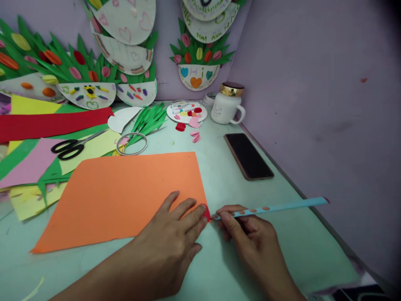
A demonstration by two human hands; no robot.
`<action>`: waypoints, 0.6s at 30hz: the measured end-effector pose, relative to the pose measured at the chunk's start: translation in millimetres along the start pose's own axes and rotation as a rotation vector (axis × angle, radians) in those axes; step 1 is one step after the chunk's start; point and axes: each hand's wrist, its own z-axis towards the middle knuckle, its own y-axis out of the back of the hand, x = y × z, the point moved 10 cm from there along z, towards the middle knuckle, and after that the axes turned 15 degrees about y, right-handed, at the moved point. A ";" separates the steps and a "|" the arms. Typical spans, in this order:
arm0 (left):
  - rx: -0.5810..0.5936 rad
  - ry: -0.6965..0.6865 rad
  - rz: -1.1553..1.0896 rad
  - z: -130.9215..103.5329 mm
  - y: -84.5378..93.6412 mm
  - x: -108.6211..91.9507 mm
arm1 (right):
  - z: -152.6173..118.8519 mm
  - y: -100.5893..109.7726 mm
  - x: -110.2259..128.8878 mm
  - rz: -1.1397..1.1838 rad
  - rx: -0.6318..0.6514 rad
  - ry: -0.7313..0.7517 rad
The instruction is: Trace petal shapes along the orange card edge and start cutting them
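A large sheet of orange paper [131,192] lies on the pale green table. Flat on its right corner, my left hand [175,234] presses a small red paper piece [206,212] with spread fingers; most of that piece is hidden under the fingertips. My right hand [250,234] pinches a light blue pencil [282,207] with brown dots near its point. The pencil's tip meets the edge of the red piece at the sheet's corner, and its other end points right.
Black-handled scissors [75,147] lie on coloured paper sheets at left. Behind the orange sheet are a silver ring [132,144], green paper leaves [150,121] and a plate of markers [186,112]. A phone [249,156] and lidded mug [227,104] stand near the right wall.
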 end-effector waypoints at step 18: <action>-0.006 -0.011 0.067 -2.4 2.3 -0.6 | -12.5 13.8 40.9 -0.323 -0.051 0.479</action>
